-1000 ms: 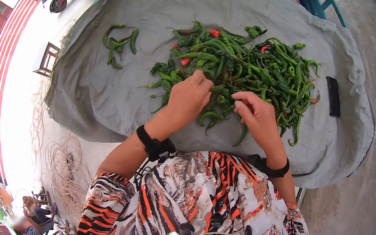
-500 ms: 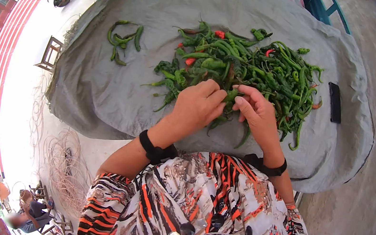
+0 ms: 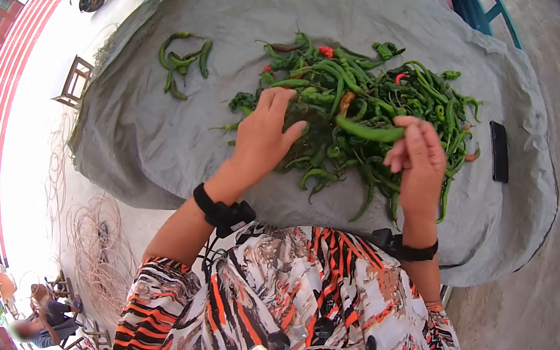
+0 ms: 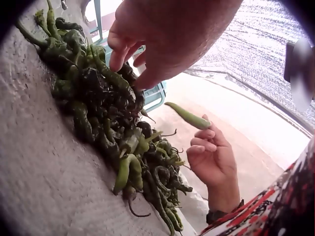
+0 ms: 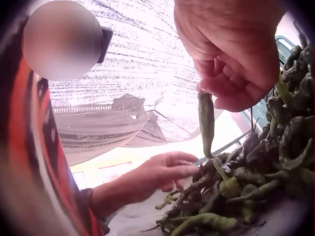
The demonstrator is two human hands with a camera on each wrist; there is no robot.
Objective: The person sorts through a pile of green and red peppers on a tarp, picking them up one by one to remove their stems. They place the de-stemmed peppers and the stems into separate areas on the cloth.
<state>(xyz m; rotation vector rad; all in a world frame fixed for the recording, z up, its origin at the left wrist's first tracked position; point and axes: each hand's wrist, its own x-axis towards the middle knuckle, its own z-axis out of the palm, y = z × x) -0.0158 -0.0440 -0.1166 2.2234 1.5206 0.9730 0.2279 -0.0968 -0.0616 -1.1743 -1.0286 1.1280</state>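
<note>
My right hand [image 3: 422, 168] pinches one end of a long green chili pepper [image 3: 370, 132] between thumb and fingers. The pepper points left, held above a big heap of chili peppers [image 3: 441, 97], mostly green with a few red ones. In the left wrist view, the held pepper [image 4: 186, 115] is raised apart from the heap. At the heap's left side, my left hand [image 3: 262, 137] has its fingers reaching over the peppers, thumb spread away. The right wrist view shows the left hand [image 5: 155, 176] with loosely extended fingers beside the heap, no pepper visible in its grasp.
A small group of green peppers [image 3: 183, 61] lies apart on the left of the grey cloth [image 3: 156, 136]. To the right of the heap is a black phone [image 3: 498, 152]. A stool [image 3: 75, 80] and tangled cord [image 3: 99, 243] are on the floor at left.
Both hands were close together at the heap's front; now they have moved apart, left hand leftward, right hand rightward. The right hand now holds up a green chili pepper.
</note>
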